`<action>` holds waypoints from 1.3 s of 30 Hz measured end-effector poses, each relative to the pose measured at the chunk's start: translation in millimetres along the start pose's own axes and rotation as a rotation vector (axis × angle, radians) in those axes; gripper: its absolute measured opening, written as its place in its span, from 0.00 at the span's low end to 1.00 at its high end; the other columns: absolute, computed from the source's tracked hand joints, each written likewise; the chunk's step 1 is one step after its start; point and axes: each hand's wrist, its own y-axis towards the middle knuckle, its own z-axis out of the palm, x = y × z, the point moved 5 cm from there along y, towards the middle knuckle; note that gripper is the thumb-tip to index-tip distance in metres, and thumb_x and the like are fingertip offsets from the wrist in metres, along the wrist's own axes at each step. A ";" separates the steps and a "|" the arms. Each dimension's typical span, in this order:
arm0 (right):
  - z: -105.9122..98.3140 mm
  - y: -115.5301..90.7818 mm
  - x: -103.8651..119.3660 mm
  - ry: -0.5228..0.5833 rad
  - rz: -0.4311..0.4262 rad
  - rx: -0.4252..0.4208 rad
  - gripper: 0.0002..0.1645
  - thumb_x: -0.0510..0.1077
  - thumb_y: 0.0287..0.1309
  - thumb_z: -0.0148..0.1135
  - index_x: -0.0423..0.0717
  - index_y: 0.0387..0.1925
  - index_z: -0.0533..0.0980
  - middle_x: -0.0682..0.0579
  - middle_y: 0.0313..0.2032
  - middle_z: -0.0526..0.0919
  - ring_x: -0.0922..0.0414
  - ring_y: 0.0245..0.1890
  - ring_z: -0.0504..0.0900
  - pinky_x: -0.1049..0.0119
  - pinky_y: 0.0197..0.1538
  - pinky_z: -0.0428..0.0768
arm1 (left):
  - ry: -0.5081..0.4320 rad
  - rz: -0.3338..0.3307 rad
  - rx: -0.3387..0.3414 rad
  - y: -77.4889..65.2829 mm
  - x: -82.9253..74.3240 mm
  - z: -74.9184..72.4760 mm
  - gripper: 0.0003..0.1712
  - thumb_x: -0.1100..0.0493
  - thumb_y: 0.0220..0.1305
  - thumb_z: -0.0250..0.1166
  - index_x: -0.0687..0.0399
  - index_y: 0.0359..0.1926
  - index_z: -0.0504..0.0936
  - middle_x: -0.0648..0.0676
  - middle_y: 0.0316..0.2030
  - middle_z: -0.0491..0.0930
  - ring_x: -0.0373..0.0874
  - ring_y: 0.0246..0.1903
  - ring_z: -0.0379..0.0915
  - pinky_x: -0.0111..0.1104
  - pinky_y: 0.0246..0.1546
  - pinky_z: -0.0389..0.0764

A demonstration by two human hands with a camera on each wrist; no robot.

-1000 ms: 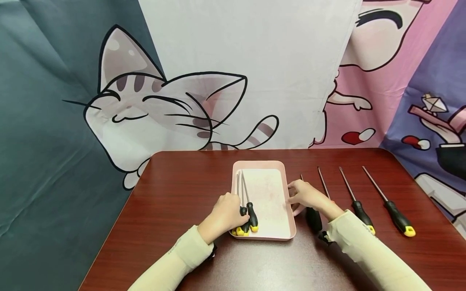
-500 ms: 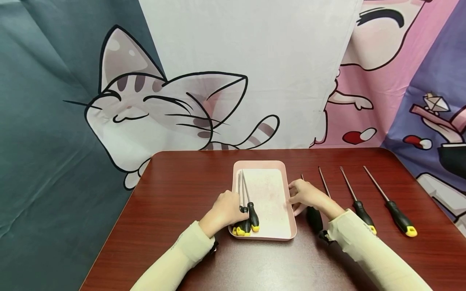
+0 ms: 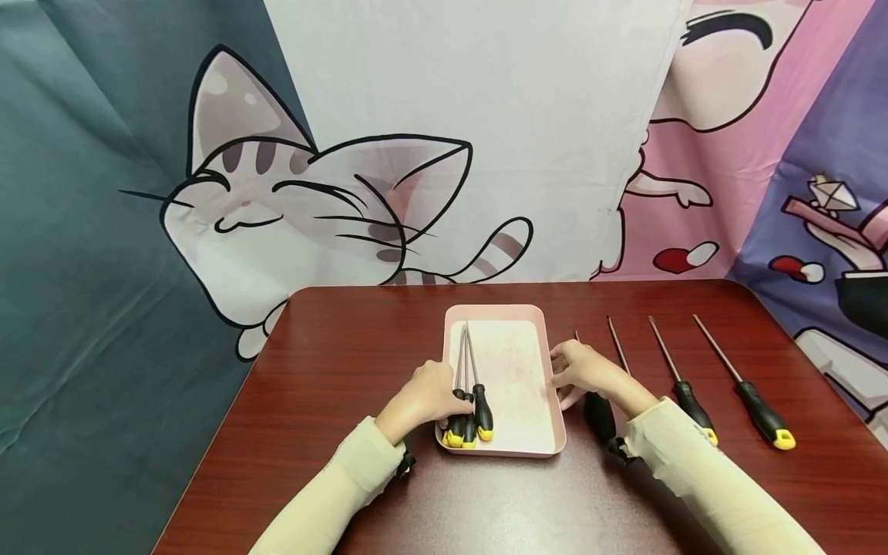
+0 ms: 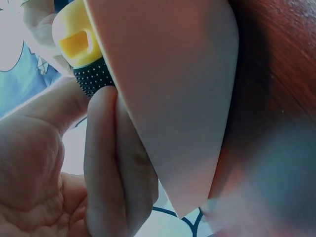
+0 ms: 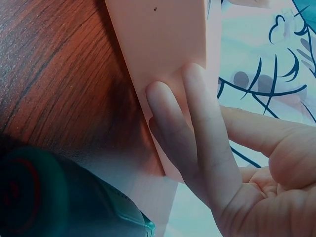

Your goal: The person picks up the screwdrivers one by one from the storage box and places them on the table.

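A pink tray (image 3: 494,312) with a white bottom lies on the table. Several screwdrivers (image 3: 483,412) with black handles and yellow ends lie along its left side, shafts pointing away from me. Reaching over the left wall, my left hand (image 3: 425,395) pinches a screwdriver handle, thumb on its right side. In the left wrist view the fingers are inside the wall, against that screwdriver (image 4: 74,34); its shaft is out of sight there. My right hand (image 3: 590,374) grips the tray's right wall (image 5: 163,44), fingers pressed to the outside and thumb over the rim.
More screwdrivers lie on the table to the right: one (image 3: 600,416) partly under my right wrist, others farther right, such as the outermost one (image 3: 761,412). The brown table (image 3: 361,331) ends at a curtain (image 3: 499,92) with cartoon drawings.
Inside the tray my left hand has shifted the screwdrivers slightly to the right, and their shafts now lie closer together. The right hand and the tray stay in place.
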 end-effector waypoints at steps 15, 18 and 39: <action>-2.6 2.5 -6.6 0.043 0.011 0.005 0.32 0.22 0.58 0.57 0.12 0.60 0.54 0.25 0.42 0.79 0.47 0.24 0.84 0.53 0.28 0.87 | -0.176 0.033 0.043 -0.6 5.9 -2.0 0.22 0.54 0.53 0.70 0.52 0.09 0.74 0.48 0.06 0.74 0.37 0.10 0.77 0.28 0.32 0.82; -3.5 2.5 -7.0 0.051 0.018 0.001 0.33 0.23 0.58 0.57 0.13 0.60 0.54 0.25 0.43 0.79 0.48 0.24 0.84 0.53 0.28 0.87 | -0.228 0.043 0.060 -0.3 8.0 -2.6 0.24 0.55 0.55 0.69 0.50 0.07 0.70 0.49 0.07 0.75 0.36 0.10 0.77 0.26 0.25 0.80; -0.8 2.3 -7.5 0.089 0.034 0.022 0.34 0.23 0.60 0.57 0.15 0.62 0.52 0.32 0.37 0.79 0.50 0.23 0.83 0.53 0.28 0.87 | -0.529 0.008 0.088 -10.1 19.3 -4.0 0.14 0.57 0.61 0.71 0.61 0.25 0.80 0.50 0.15 0.80 0.41 0.16 0.82 0.34 0.22 0.85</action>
